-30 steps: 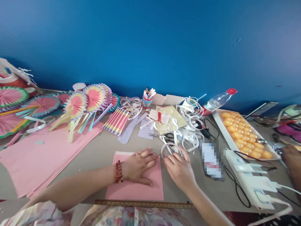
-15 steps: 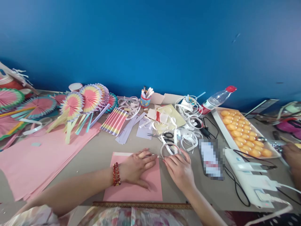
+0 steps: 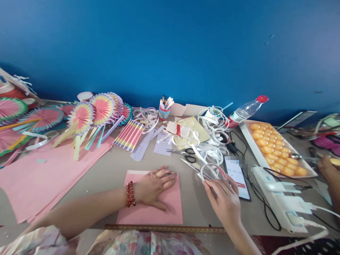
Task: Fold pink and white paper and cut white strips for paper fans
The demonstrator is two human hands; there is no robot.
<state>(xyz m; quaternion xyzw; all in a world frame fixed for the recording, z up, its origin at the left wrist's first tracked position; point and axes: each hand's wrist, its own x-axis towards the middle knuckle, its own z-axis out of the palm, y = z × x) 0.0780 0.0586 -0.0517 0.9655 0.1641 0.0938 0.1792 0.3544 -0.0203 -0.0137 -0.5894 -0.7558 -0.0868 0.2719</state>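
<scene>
My left hand [image 3: 156,187] lies flat with fingers stretched over a pink sheet of paper [image 3: 143,215]. A white strip of tape [image 3: 136,172] shows along the sheet's far edge, partly covered by that hand. To the right of the sheet, my right hand [image 3: 225,200] grips a thin ring-shaped roll of white tape [image 3: 204,170] between its fingers. Just beyond the roll lie black-handled scissors [image 3: 190,156] and a narrow blade-like tool [image 3: 188,164]. Curled white tape backing [image 3: 214,154] is heaped behind my right hand.
Folded paper fans [image 3: 103,109] and pink sheets [image 3: 53,170] cover the left side. A pleated strip [image 3: 130,136] and pen cup [image 3: 164,112] stand behind. On the right are a phone [image 3: 237,177], bottle [image 3: 245,109], tray of yellow domes [image 3: 271,148], power strip [image 3: 281,202] and another person's hand [image 3: 329,173].
My right hand has moved right with the tape roll, away from the pink sheet's far edge towards the phone. My left hand stays flat on the sheet.
</scene>
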